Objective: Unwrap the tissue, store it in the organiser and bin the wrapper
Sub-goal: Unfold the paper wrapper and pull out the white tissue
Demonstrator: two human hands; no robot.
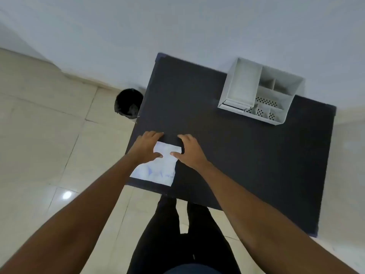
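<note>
A white wrapped tissue pack [158, 167] with faint blue print lies on the near left part of the dark table [246, 155]. My left hand [147, 147] grips the pack's far left end, thumb on top. My right hand [190, 151] grips its far right end, thumb pressed on the wrapper. A white organiser [260, 91] with one large compartment and several small ones stands at the table's far right. A black bin [128, 103] sits on the floor by the table's far left corner.
A white wall runs behind the table. Beige glossy tiles cover the floor on the left and right. My legs in dark trousers [177, 234] stand at the table's near edge.
</note>
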